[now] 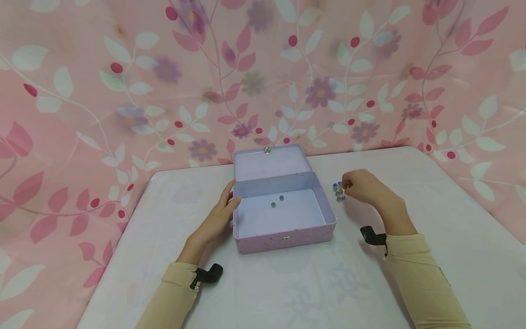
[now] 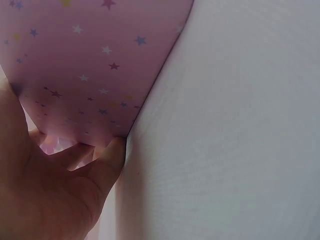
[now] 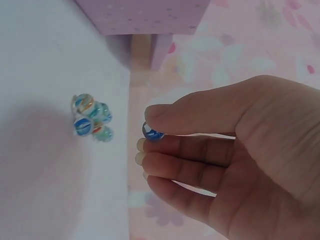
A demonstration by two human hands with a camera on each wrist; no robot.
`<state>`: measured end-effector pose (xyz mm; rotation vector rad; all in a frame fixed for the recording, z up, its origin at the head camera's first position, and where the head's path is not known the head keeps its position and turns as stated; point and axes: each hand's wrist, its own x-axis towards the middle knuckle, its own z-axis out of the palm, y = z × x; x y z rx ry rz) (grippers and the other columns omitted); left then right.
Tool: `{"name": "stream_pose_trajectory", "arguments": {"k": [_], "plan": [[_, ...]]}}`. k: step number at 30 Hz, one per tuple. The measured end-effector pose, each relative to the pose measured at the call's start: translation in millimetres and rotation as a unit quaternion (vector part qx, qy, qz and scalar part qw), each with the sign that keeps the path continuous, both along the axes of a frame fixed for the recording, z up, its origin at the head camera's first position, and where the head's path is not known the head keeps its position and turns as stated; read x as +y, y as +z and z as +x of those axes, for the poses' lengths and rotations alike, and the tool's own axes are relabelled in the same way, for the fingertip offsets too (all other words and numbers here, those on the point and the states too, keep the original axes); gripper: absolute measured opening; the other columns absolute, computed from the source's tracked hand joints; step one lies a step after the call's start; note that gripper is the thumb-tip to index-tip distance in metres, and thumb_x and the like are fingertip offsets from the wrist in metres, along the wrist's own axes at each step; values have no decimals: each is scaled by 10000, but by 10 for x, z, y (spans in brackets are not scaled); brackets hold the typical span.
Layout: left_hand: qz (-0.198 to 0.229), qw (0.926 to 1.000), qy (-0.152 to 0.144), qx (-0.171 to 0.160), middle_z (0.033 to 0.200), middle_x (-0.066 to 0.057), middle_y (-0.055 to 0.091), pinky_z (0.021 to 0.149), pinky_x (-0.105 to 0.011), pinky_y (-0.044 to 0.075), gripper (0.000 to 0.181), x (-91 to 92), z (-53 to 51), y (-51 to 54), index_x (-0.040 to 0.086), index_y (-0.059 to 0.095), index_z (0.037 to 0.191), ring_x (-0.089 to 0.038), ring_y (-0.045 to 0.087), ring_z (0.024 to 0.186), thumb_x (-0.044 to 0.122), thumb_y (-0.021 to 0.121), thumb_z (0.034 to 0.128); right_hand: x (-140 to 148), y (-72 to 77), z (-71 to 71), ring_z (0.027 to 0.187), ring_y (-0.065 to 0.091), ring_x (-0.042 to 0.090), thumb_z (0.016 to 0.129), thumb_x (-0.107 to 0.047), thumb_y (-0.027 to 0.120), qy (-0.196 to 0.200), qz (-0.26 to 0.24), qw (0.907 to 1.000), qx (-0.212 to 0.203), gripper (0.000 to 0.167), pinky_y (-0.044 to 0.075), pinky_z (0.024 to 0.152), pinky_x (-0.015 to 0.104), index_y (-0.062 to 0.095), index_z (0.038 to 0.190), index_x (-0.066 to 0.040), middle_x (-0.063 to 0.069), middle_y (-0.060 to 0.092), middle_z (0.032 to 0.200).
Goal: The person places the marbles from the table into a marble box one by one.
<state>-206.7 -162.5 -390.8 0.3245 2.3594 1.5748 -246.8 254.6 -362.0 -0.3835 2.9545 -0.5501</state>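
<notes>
One blue marble is pinched between the thumb and fingers of the right hand, between two and three o'clock from the box. Just beside that hand, at its nine o'clock, lies a small pile of marbles in blue, orange and clear glass, several of them touching. The open purple box holds two loose marbles on its pale floor, near each other but apart. Its lid is folded back at twelve o'clock, and a metal clasp marks six o'clock. At nine o'clock the left hand holds the box, thumb over the rim, other fingers against the star-printed outer wall. Both arms, in tan sleeves with a black camera at each wrist, enter from five and seven o'clock over a white table. Behind everything, at twelve o'clock, hangs a pink flowered curtain.
</notes>
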Motion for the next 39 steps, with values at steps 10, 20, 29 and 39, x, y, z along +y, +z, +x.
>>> {"name": "stream_pose_trajectory", "arguments": {"k": [10, 20, 29, 39], "plan": [[22, 10000, -2, 11, 1660, -196, 91, 1163, -611, 302, 660, -12, -13, -22, 305, 6, 1604, -372, 170, 1532, 359, 397, 1074, -112, 131, 60, 798, 555, 240, 881, -47, 601, 287, -100, 9973, 671, 129, 499, 752, 420, 706, 953, -26, 86, 645, 838], [18, 10000, -33, 21, 1664, -188, 83, 1163, -613, 302, 658, -3, -2, -10, 310, 9, 1603, -365, 152, 1538, 363, 395, 1073, -291, 235, 140, 799, 557, 222, 876, -37, 663, 600, -245, 9896, 1283, 81, 484, 762, 406, 698, 946, -55, 62, 629, 832], [-2, 10000, -2, -9, 1664, -182, 93, 1165, -611, 300, 676, -1, 4, -13, 319, 9, 1602, -367, 167, 1535, 406, 408, 1064, -474, 212, 202, 802, 567, 214, 868, -4, 676, 945, -462, 9796, 1712, 93, 488, 748, 378, 702, 942, -53, 44, 629, 838], [21, 10000, 28, 18, 1662, -182, 108, 1159, -607, 314, 674, 3, 7, -19, 319, 14, 1602, -368, 188, 1529, 400, 411, 1064, -710, 187, 294, 803, 563, 198, 860, -27, 726, 1265, -649, 9765, 1618, 88, 495, 723, 321, 696, 919, -86, 4, 603, 842]]}}
